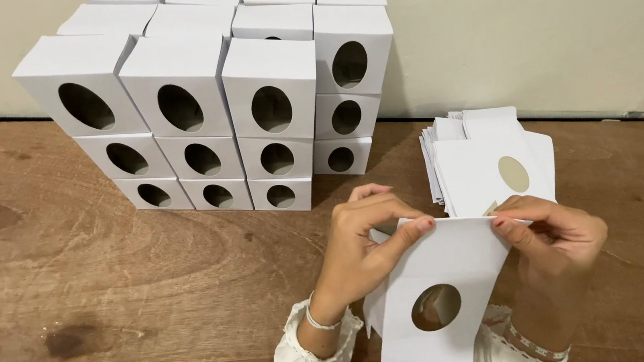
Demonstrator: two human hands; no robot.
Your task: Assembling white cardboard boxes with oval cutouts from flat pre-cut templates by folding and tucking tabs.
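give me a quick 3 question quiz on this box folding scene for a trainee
1. True or false: the left hand and right hand both pinch the top edge of the flat white box blank.
2. What shape is cut out of the blank's face?
3. Where is the pile of unfolded blanks? A) left of the stacked boxes B) right of them, behind the right hand C) on top of them

Key:
1. True
2. A round hole
3. B
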